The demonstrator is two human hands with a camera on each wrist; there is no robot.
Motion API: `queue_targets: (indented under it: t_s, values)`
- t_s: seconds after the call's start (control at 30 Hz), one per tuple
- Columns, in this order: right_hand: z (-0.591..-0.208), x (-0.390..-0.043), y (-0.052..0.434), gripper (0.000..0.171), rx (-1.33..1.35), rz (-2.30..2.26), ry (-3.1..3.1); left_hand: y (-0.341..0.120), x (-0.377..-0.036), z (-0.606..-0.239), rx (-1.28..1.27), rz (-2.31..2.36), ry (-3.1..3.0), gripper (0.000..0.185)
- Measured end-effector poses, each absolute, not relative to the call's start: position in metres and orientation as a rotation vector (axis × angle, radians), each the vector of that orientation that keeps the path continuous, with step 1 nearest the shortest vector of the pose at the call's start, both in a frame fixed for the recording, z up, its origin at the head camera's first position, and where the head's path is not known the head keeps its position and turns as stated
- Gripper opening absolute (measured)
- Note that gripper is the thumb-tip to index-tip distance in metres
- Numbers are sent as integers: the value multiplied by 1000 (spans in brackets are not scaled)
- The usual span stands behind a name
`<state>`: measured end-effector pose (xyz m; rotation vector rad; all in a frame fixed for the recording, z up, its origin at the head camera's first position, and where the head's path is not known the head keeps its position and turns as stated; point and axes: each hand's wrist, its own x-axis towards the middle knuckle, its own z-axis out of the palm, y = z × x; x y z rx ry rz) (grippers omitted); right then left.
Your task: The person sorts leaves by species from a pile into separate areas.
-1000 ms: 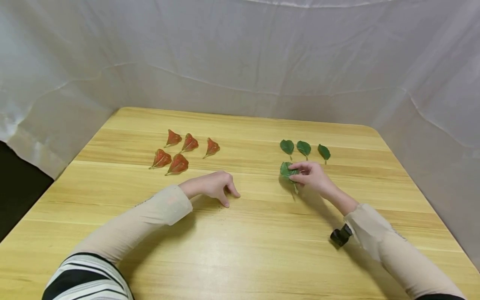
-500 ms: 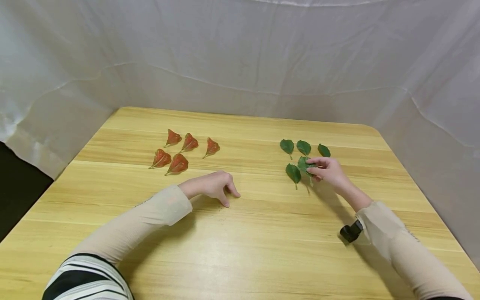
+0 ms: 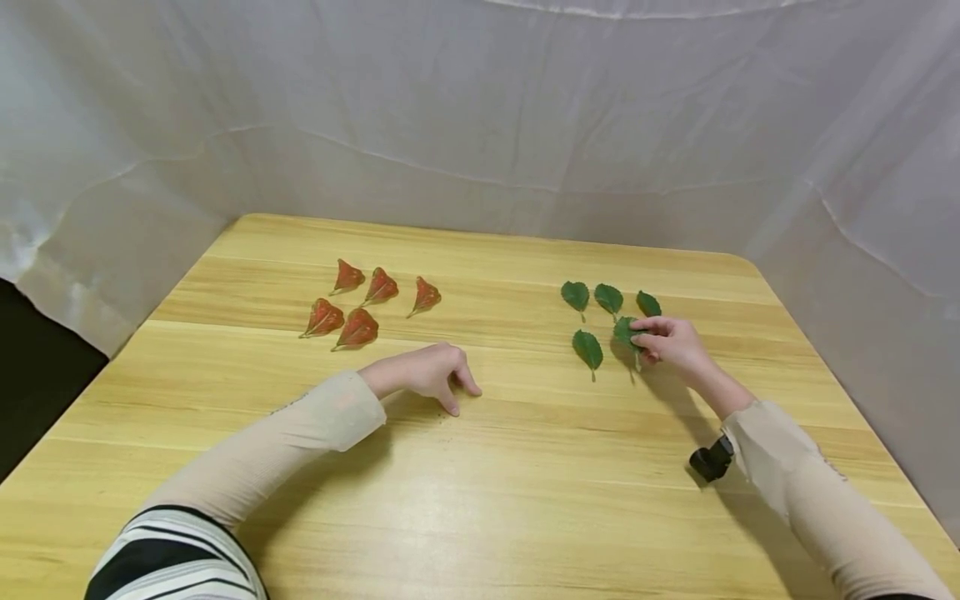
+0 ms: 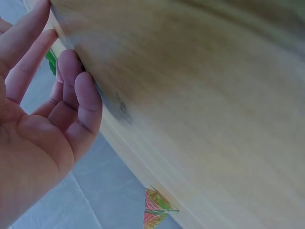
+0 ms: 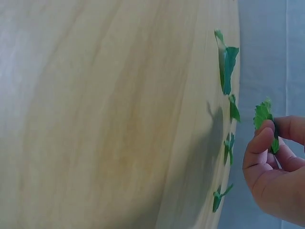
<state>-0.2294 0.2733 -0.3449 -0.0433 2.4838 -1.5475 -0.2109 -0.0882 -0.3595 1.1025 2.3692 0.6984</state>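
Note:
My right hand (image 3: 673, 343) pinches a green leaf (image 3: 626, 332) between thumb and fingers, just over the table. In the right wrist view the held leaf (image 5: 263, 114) stands apart from the wood. Another green leaf (image 3: 587, 349) lies to its left. Behind it is a row of three more: the left leaf (image 3: 575, 295), the middle leaf (image 3: 608, 297) and the right leaf (image 3: 648, 303), whose lower part the hand hides. My left hand (image 3: 429, 372) is near the table's middle, holding nothing, its fingers loosely bent and fingertips at the tabletop.
Several red leaves (image 3: 358, 329) lie in two rows at the left of the wooden table (image 3: 480, 500). Pale cloth (image 3: 480, 108) hangs behind the table and along its sides. A small black camera (image 3: 711, 461) sticks out from the right wrist.
My right hand placed one green leaf in the front row, then moved right with another leaf in its fingers. The left hand has stayed still.

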Motion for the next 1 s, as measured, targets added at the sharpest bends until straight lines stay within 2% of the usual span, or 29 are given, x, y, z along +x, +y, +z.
queue_targets:
  t_s: [0.7,1.0]
  values:
    - [-364,-239,280,33,-109,-1215,2592,-87,-212,-361,1099,703,2371,35]
    - [-361,-234,277,32,-99,-1153,2669,-88,-213,-361,1094,708,2371,34]
